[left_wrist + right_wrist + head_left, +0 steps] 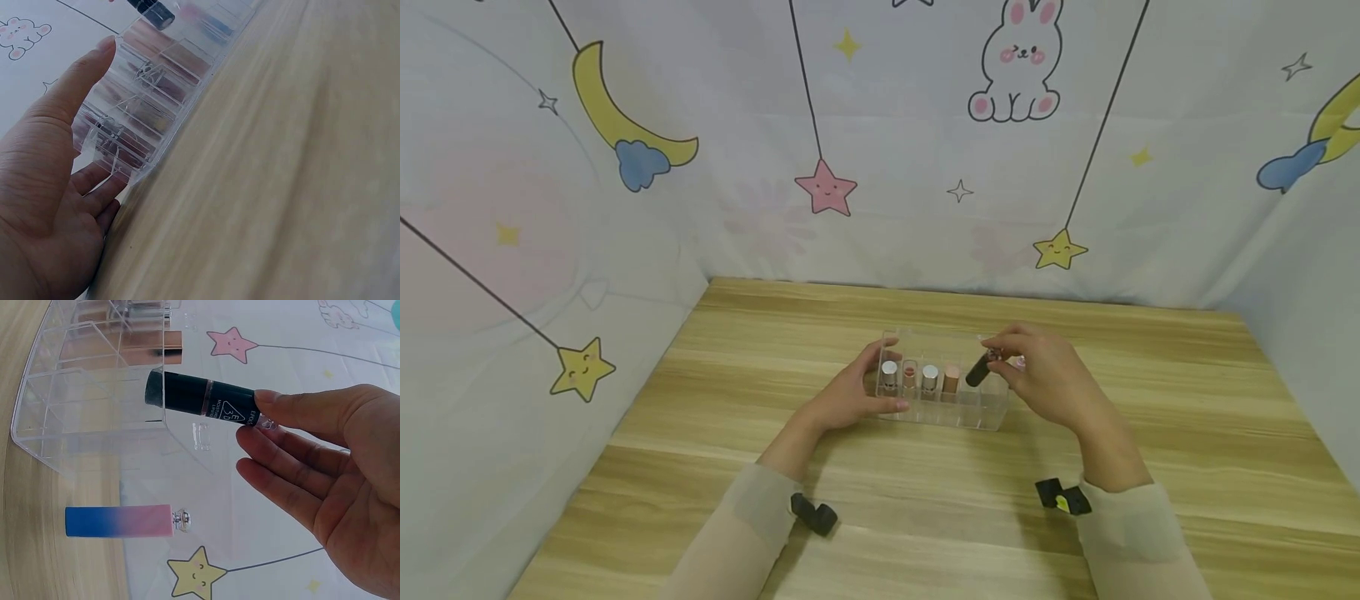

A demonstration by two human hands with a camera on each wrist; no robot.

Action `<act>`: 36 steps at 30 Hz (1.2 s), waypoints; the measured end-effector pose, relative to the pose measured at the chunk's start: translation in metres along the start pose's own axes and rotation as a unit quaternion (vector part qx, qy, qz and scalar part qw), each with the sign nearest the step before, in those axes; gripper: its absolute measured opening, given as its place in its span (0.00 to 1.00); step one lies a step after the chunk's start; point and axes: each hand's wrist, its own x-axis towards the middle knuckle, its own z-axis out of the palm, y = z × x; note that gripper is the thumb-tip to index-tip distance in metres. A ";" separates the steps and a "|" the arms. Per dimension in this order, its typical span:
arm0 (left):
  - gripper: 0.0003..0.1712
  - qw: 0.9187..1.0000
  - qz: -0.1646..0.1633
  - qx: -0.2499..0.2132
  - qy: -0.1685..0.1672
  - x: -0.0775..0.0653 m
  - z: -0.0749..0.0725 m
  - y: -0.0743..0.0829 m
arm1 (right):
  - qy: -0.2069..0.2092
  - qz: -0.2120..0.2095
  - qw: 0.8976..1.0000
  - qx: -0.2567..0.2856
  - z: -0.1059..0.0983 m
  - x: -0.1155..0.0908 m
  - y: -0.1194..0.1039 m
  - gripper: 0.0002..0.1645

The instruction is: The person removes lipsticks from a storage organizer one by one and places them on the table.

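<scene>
Printed cloth behind; wood-grain tabletop (925, 517) below. On it a clear divided case (940, 413), long axis running left to right.

Left hand (842, 398) holds the case's left end, thumb along the front, fingers round the back. Right hand (1054, 377), the nearer to the dark tube (181, 394), is at the case's right end, thumb and forefinger pinching the tube's top, other fingers extended.

Key relation: tube hangs down and leftward from the right hand, long axis steep but tilted, lower end at the cell just right of the copper lipstick (951, 380). Cannot tell whether that end is below the rim.

Pink-and-blue tube (119, 521) upright, outside the case, just off its right end. Smaller: silver-capped lipsticks (930, 379) in cells left of the copper one.
</scene>
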 end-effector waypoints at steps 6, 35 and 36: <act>0.61 1.000 0.000 -0.001 0.000 0.000 0.000 0.000 | -0.001 0.005 1.000 0.007 0.000 -0.001 0.002 0.17; 0.58 1.000 0.000 -0.002 0.003 -0.001 0.000 0.004 | 0.018 0.000 1.000 -0.002 -0.012 -0.005 0.003 0.16; 0.58 1.000 -0.001 -0.002 0.002 -0.001 0.000 0.004 | 0.020 -0.001 1.000 -0.002 -0.013 -0.005 0.004 0.16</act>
